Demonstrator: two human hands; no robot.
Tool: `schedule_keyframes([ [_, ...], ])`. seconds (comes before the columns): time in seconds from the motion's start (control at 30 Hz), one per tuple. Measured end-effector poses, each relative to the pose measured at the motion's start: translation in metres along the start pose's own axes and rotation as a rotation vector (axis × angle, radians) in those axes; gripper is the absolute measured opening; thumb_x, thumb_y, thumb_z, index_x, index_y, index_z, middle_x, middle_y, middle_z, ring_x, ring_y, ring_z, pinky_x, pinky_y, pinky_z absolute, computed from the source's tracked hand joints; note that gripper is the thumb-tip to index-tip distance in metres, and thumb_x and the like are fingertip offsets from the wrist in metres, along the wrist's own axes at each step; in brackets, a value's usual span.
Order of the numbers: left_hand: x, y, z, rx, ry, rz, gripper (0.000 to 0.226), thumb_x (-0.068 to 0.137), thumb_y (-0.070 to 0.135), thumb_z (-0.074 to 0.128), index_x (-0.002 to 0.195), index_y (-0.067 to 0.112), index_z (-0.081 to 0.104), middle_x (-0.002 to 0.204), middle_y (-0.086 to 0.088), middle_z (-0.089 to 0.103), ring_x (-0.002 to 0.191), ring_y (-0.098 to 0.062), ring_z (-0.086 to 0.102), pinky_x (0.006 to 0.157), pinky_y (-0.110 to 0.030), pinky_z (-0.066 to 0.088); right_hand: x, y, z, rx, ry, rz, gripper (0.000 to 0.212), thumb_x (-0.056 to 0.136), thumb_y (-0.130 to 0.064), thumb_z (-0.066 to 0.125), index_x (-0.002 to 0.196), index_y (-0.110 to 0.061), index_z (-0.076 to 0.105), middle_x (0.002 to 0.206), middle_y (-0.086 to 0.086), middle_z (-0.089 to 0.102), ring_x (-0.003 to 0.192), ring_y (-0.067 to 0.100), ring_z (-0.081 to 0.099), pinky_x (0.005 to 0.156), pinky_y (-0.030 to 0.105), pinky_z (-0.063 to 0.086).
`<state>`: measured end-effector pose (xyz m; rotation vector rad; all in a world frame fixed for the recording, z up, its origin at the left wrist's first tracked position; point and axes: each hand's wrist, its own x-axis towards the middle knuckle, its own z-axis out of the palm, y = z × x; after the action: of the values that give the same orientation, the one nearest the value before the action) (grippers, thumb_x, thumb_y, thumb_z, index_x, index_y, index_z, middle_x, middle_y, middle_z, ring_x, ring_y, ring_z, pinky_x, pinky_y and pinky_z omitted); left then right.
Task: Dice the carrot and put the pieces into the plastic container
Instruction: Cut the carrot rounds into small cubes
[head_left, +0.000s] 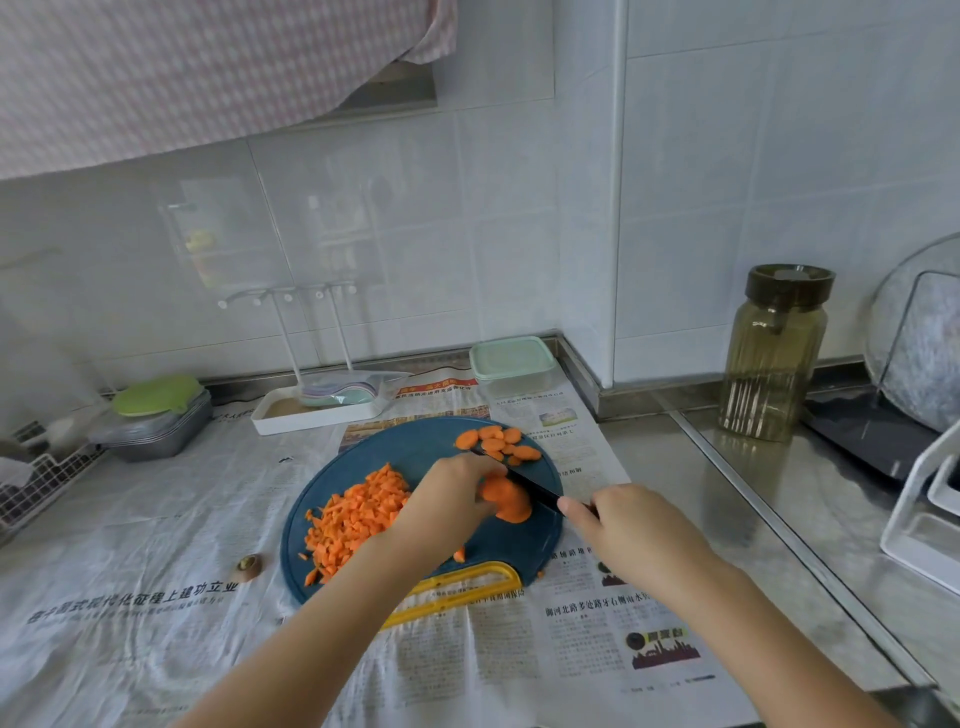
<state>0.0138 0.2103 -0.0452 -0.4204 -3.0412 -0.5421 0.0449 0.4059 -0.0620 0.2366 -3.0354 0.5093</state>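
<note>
A round blue cutting board (415, 447) with a yellow handle lies on newspaper. A heap of diced carrot (358, 519) covers its left side, and several carrot slices (498, 442) lie at its far right edge. My left hand (447, 501) holds a stack of carrot slices (509, 500) down on the board. My right hand (621, 530) grips the handle of a black knife (535, 486), whose blade rests against the far side of that stack. The plastic container (511, 364), with a pale green lid on it, stands behind the board by the wall.
A cut carrot end (248, 565) lies on the newspaper left of the board. A white tray (317, 410) and stacked metal dishes with a green lid (156, 415) stand at the back left. A tinted jar (774, 353) and a rack stand to the right.
</note>
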Motion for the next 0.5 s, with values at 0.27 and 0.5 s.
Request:
schedule_keyframes([
  [0.27,-0.005,0.017,0.018,-0.108,0.115,-0.108,0.047,0.095,0.008,0.041,0.141,0.018,0.045,0.136,-0.010,0.053,0.073,-0.007,0.055,0.063,-0.005,0.040,-0.007,-0.016,0.005,-0.013,0.007,0.054,0.052,0.101,-0.050,0.027,0.062,-0.018,0.039,0.062,-0.003,0.044,0.051,0.010,0.038,0.044,0.024,0.027],
  [0.5,-0.010,0.021,0.027,-0.412,0.297,-0.301,0.035,0.092,0.013,0.058,0.127,0.012,0.056,0.121,-0.005,0.062,0.099,-0.014,0.059,0.075,-0.012,0.040,-0.016,-0.026,0.007,-0.061,0.008,0.029,0.048,0.104,-0.045,0.023,0.073,-0.016,0.044,0.065,-0.003,0.041,0.070,0.018,0.050,0.045,0.022,0.028],
])
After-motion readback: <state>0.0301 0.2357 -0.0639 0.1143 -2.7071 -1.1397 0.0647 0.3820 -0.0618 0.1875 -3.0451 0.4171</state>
